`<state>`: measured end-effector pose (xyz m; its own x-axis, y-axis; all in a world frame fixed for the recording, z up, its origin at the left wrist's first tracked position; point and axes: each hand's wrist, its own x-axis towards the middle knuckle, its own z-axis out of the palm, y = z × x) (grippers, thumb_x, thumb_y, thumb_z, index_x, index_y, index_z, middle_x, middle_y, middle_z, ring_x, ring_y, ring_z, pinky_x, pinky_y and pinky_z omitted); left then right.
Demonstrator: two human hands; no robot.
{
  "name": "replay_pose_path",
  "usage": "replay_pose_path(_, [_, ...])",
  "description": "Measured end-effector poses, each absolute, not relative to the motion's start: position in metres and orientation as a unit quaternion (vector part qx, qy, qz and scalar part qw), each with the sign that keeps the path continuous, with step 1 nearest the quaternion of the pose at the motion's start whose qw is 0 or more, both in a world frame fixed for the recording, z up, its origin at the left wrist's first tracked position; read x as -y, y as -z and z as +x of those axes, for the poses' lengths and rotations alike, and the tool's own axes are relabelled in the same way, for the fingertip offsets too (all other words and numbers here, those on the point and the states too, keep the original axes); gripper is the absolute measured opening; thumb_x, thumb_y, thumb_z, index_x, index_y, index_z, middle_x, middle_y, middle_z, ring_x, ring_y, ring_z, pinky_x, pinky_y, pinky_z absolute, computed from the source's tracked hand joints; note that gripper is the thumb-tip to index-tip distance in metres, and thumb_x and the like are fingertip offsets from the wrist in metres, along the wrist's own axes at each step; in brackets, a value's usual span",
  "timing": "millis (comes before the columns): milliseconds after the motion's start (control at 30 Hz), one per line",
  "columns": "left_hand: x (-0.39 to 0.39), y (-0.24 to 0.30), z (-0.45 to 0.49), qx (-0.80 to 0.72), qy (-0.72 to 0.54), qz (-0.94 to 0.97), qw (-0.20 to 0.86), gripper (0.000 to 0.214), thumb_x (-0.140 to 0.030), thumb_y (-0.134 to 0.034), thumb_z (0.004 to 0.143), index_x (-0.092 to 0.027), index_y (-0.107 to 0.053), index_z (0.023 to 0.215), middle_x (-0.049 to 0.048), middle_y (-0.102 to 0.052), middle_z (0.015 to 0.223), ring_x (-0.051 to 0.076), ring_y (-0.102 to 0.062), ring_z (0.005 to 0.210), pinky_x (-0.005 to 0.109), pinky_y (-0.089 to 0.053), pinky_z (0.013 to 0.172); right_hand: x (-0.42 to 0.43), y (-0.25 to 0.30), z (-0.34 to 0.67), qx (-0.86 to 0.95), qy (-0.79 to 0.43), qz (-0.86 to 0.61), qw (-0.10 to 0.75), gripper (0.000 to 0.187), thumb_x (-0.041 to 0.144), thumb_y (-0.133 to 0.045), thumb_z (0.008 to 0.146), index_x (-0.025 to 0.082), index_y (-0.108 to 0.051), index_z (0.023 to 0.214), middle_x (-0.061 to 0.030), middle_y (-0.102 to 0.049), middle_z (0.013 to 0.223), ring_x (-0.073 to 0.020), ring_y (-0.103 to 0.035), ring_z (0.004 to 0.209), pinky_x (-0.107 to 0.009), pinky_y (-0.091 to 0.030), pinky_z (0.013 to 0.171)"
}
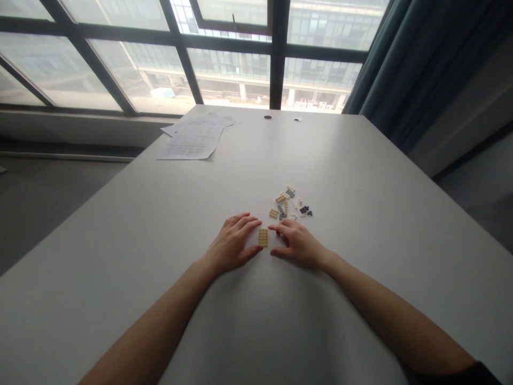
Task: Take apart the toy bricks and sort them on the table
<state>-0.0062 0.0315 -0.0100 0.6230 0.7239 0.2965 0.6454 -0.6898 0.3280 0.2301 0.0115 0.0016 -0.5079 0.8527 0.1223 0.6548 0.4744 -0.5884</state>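
A tan studded building plate (263,237) lies flat on the white table (360,176) between my two hands. My left hand (234,243) rests palm down just left of it, with fingertips and thumb touching its left edge. My right hand (298,243) lies palm down on its right, fingers spread, fingertips at the plate's right edge. Neither hand lifts the plate. Just beyond the hands is a small heap of loose bricks (290,203) in tan, grey, white and black.
Printed paper sheets (196,136) lie at the far left of the table. Two small round holes (267,117) sit near the far edge, under a large window. A dark curtain (420,59) hangs at the right.
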Motion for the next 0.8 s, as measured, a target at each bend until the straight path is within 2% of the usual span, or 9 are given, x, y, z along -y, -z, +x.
replay_pose_path(167, [-0.037,0.006,-0.003,-0.41,-0.222,0.878,0.107,0.039,-0.042,-0.056,0.087,-0.021,-0.058,0.12,0.0093,-0.058,0.127,0.027,-0.045,0.124,0.045,-0.035,0.105,0.005,-0.005,0.252,0.82,-0.265,-0.463,0.208,0.048,0.026,-0.074,0.076,0.019,-0.06,0.121,-0.007,-0.059,0.102,-0.0169,-0.056,0.081,-0.032,-0.046,0.082])
replay_pose_path(300, [-0.058,-0.005,0.019,-0.425,-0.205,0.878,0.086,0.03,-0.035,-0.053,0.089,-0.023,-0.064,0.114,0.0077,-0.061,0.12,0.026,-0.051,0.114,0.044,-0.04,0.098,0.012,0.002,0.257,0.805,-0.251,-0.478,0.247,0.039,0.024,-0.071,0.077,0.019,-0.063,0.115,-0.0051,-0.059,0.096,-0.0158,-0.055,0.079,-0.03,-0.046,0.08])
replay_pose_path(500, [-0.096,-0.008,0.052,-0.455,-0.154,0.872,0.095,0.032,-0.04,-0.059,0.081,-0.024,-0.07,0.106,0.0073,-0.065,0.105,0.027,-0.055,0.1,0.043,-0.043,0.092,0.01,0.008,0.255,0.783,-0.252,-0.49,0.287,0.031,0.023,-0.068,0.079,0.02,-0.065,0.11,-0.0027,-0.059,0.09,-0.0138,-0.055,0.075,-0.028,-0.046,0.076])
replay_pose_path(667, [-0.105,-0.003,0.051,-0.466,-0.166,0.86,0.126,0.023,-0.037,-0.06,0.077,-0.024,-0.073,0.091,0.0056,-0.065,0.098,0.025,-0.057,0.095,0.039,-0.044,0.091,0.01,0.008,0.256,0.784,-0.248,-0.489,0.291,0.028,0.023,-0.067,0.08,0.019,-0.066,0.108,-0.0026,-0.06,0.088,-0.0137,-0.054,0.075,-0.027,-0.046,0.075])
replay_pose_path(800, [-0.108,-0.004,0.046,-0.489,-0.181,0.84,0.151,0.02,-0.034,-0.061,0.074,-0.021,-0.071,0.087,0.0044,-0.064,0.086,0.021,-0.059,0.083,0.034,-0.047,0.081,0.009,0.009,0.255,0.785,-0.248,-0.487,0.29,0.028,0.022,-0.066,0.08,0.018,-0.066,0.108,-0.0028,-0.06,0.088,-0.0138,-0.054,0.074,-0.027,-0.046,0.075])
